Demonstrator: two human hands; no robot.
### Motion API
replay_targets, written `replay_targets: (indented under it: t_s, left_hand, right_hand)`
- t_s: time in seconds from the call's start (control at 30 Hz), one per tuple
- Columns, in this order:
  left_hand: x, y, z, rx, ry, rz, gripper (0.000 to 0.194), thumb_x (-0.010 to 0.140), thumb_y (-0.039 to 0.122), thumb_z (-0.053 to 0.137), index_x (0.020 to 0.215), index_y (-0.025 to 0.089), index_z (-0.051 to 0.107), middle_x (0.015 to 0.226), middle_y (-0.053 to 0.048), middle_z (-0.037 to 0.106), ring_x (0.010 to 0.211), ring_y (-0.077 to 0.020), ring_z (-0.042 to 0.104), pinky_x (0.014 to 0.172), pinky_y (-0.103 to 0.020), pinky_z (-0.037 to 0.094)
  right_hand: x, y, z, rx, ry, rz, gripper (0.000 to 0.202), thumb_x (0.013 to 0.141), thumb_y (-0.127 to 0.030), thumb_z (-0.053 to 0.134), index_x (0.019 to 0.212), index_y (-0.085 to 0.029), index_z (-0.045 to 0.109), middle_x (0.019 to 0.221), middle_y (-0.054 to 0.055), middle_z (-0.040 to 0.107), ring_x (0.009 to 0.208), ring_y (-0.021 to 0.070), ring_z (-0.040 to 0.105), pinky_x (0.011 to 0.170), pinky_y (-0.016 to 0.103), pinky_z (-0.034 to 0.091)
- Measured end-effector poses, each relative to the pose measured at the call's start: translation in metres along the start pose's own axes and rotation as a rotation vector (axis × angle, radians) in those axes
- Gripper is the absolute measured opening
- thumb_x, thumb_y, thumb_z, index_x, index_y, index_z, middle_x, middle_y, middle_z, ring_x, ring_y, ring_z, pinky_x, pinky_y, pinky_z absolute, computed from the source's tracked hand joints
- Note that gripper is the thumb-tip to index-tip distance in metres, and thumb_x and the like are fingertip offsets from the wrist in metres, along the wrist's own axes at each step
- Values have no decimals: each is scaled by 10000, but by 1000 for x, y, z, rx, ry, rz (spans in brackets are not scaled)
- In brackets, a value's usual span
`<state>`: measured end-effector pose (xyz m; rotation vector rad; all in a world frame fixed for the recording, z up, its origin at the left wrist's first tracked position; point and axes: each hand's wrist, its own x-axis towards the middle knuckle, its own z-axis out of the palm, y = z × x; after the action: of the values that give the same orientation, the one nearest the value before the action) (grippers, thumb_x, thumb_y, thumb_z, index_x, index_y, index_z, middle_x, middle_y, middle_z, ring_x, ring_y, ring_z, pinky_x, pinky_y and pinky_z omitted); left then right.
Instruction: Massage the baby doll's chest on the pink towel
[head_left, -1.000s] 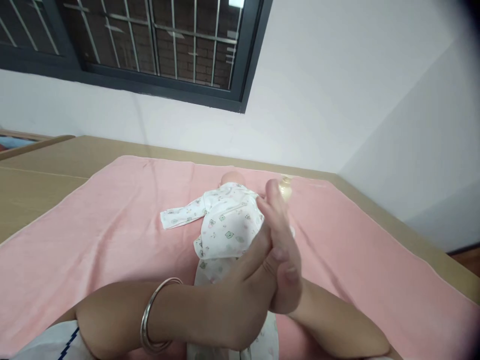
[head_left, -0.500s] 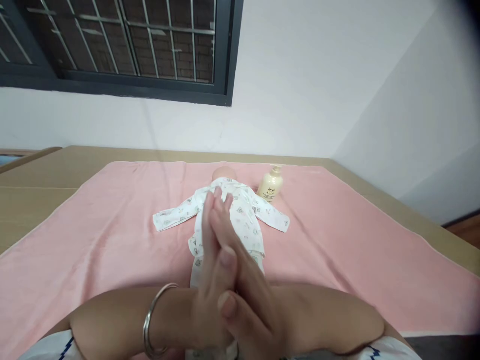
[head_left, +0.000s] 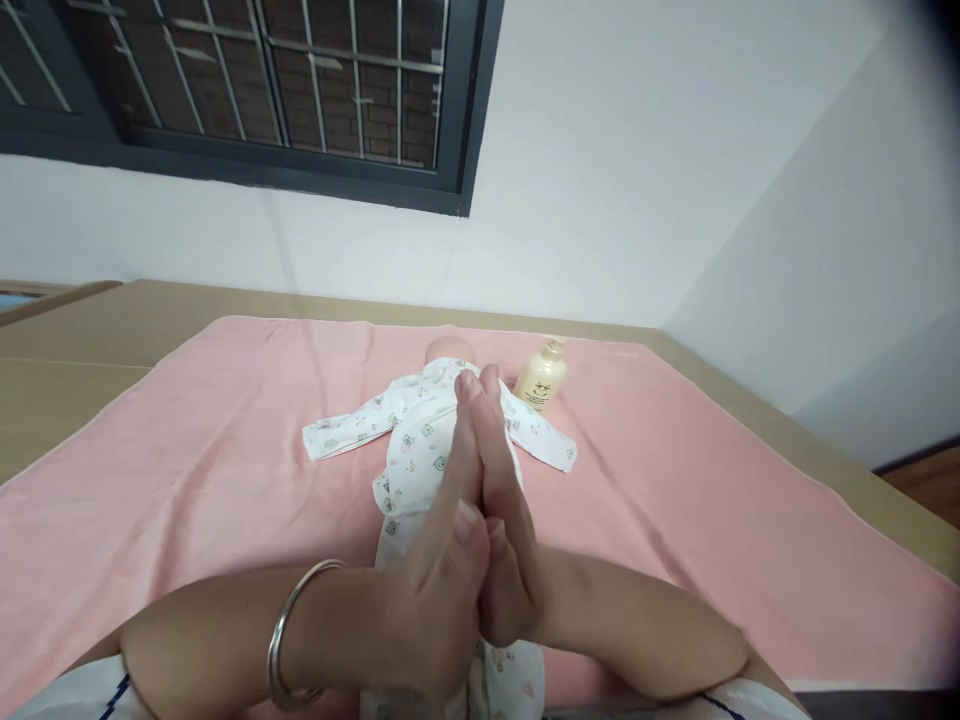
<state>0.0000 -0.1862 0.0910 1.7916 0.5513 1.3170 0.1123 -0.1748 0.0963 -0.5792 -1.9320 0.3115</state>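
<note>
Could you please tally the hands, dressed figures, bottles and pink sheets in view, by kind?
Hands: 2 (left hand, right hand)
Dressed figure: 1
Bottle: 1
Pink sheet: 1
Total: 5

Left hand (head_left: 442,600) and right hand (head_left: 514,560), pressed palm to palm, fingers pointing away from the wearer, a silver bangle (head_left: 281,640) on the left wrist. Beneath and beyond them, one white printed infant outfit (head_left: 420,440), sleeves spread, on a pink blanket (head_left: 247,470), a rounded skin-toned form (head_left: 450,349) at its collar. Near the right sleeve, one cream pump bottle (head_left: 541,375); behind, a white wall (head_left: 585,200) and dark-framed barred window (head_left: 300,90).
</note>
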Motion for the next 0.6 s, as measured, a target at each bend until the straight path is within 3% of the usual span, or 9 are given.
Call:
replay_targets:
  t_s: [0.13,0.23,0.33,0.43,0.5,0.6]
  left_hand:
    - [22,-20,-3,-46,94,-85,587,1019,548,116,1558,339,222,1657,53,196,1538,-193,-91,1294,-478,92]
    - [49,-32,-11,-85,266,-151,556,1025,540,107,1532,377,263,1657,85,185,1545,-182,-23,1285,-456,122]
    - [74,-48,-26,-113,417,-201,572,1024,548,119,1504,332,342,1634,32,278,1531,-196,173,1265,-439,191]
    - [91,-78,-41,-32,545,-228,550,1029,513,209,1407,234,494,1556,-53,432,1482,-212,323,1239,-416,248]
    - [97,-103,-49,62,561,-234,488,1022,447,285,1268,172,605,1431,-106,565,1390,-226,464,1193,-405,325]
    - [99,-141,-54,134,554,-260,363,971,363,400,1072,136,665,1206,-135,694,1185,-235,623,1072,-394,449]
  right_hand:
    - [2,10,8,59,-109,23,641,1044,-513,140,1561,-314,-182,1655,-54,-104,1520,258,-103,1258,567,73]
    - [5,11,12,107,-136,66,685,1036,-560,195,1583,-284,-111,1665,-1,7,1531,264,-4,1257,558,110]
    - [7,11,12,184,-119,225,625,1048,-478,281,1598,-251,91,1639,39,198,1516,257,171,1240,505,240]
    - [11,24,10,150,-155,399,554,1025,-271,345,1569,-281,239,1565,16,380,1441,221,369,1173,440,385]
    - [13,42,10,-14,-206,461,615,956,-135,348,1553,-271,290,1516,21,456,1389,211,445,1140,432,421]
    - [14,75,12,-371,-339,492,661,854,-41,365,1511,-111,375,1522,130,433,1438,260,367,1180,465,343]
